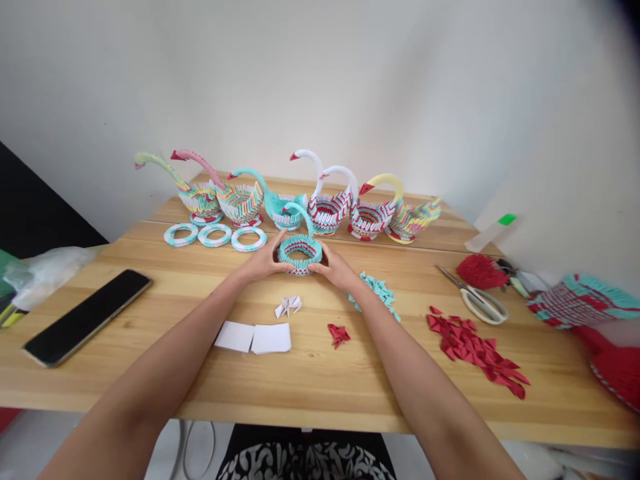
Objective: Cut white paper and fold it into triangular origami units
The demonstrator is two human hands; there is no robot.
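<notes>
A round ring of interlocked folded paper pieces (pixel 300 265), turquoise with red and white rows, sits on the wooden table at mid-reach. My left hand (pixel 265 260) curves around its left side, thumb at the near wall. On the opposite side, my right hand (pixel 338 265) holds it the same way. Close behind the ring rises a thin turquoise swan neck (pixel 302 212). Nearer me lie a few white folded pieces (pixel 288 306), white paper slips (pixel 271 338) and a small group of red folded pieces (pixel 339 335). Turquoise pieces (pixel 379 293) are partly hidden by my right forearm.
Several finished paper swans (pixel 240 203) line the back, with flat paper rings (pixel 215 235) before them at left. A phone (pixel 87 317) lies left. Scissors (pixel 477 301), a red pile of pieces (pixel 475 350) and a red-and-turquoise paper piece (pixel 583 301) are right.
</notes>
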